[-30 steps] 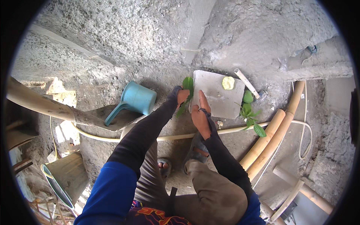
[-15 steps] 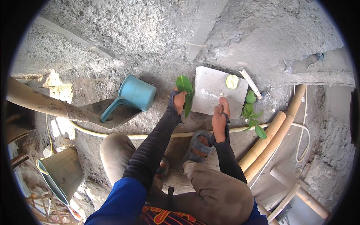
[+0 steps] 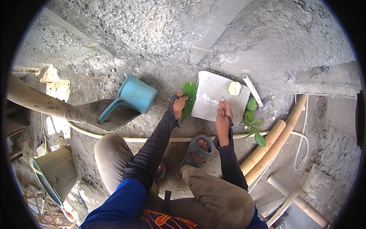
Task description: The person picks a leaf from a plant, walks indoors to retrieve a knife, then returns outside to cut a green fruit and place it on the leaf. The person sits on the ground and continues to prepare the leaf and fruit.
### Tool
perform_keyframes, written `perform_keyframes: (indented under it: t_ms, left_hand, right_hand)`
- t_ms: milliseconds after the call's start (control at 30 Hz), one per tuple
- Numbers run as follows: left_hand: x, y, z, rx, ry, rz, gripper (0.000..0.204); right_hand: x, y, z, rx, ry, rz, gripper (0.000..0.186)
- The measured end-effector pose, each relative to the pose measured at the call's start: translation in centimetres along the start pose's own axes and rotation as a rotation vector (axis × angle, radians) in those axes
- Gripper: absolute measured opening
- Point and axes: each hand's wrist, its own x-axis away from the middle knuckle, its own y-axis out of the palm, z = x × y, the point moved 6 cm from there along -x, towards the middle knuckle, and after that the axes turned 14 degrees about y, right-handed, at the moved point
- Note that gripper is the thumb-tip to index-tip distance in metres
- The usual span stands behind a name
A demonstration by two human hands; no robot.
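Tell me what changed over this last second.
The right hand moved rightward over the slab, from its left side to right of its middle; a white smear now shows there. The left hand still holds the leaf. Dipper and pale fruit stayed.

This looks like a building site: coarse, unfinished cement wall (image 3: 152,30) at twelve o'clock, bamboo poles (image 3: 272,153) at four, grimy bucket (image 3: 63,170) at eight.

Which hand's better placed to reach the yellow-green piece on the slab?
Right, I'd judge: the right hand, at the near edge of the slab, is closer to the yellow-green piece; the left hand holds a green leaf.
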Motion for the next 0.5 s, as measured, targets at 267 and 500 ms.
perform_keyframes:
  t_ms: [267, 500]
  left_hand:
    - [-0.1, 0.2, 0.1, -0.036, 0.014, -0.015, 0.028]
    - [0.1, 1.1, 1.3, 0.008, 0.032, -0.030, 0.024]
  right_hand:
    - [2.3, 4.8, -0.6, 0.637, -0.272, 0.307, 0.059]
    - [4.4, 8.9, -3.4, 0.523, -0.520, 0.047, 0.056]
